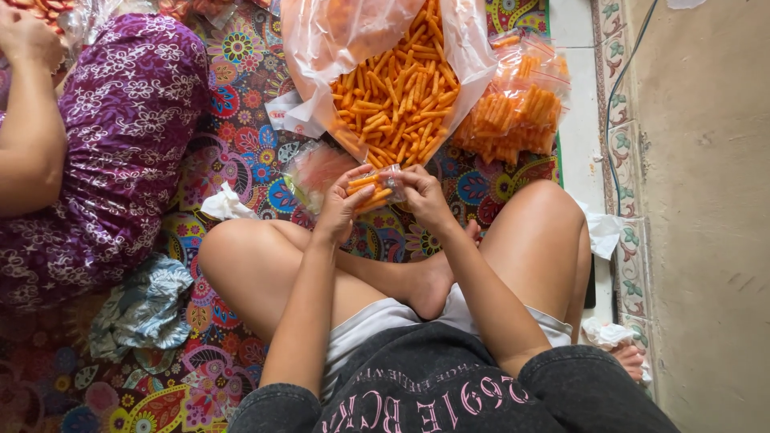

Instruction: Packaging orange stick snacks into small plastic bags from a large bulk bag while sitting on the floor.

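Just below the big bag (397, 88) of orange sticks: small packet (373, 189) pinched between left hand (341, 204) and right hand (423, 199), fingers closed on either end. Filled packets (513, 108) right of the bag, mat (241, 136) beneath.

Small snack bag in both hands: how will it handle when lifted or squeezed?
The small bag looks like thin clear plastic, so probably floppy and slick. It holds few orange sticks, so likely light. The sticks look brittle; a hard pinch from the left hand or right hand may snap them.
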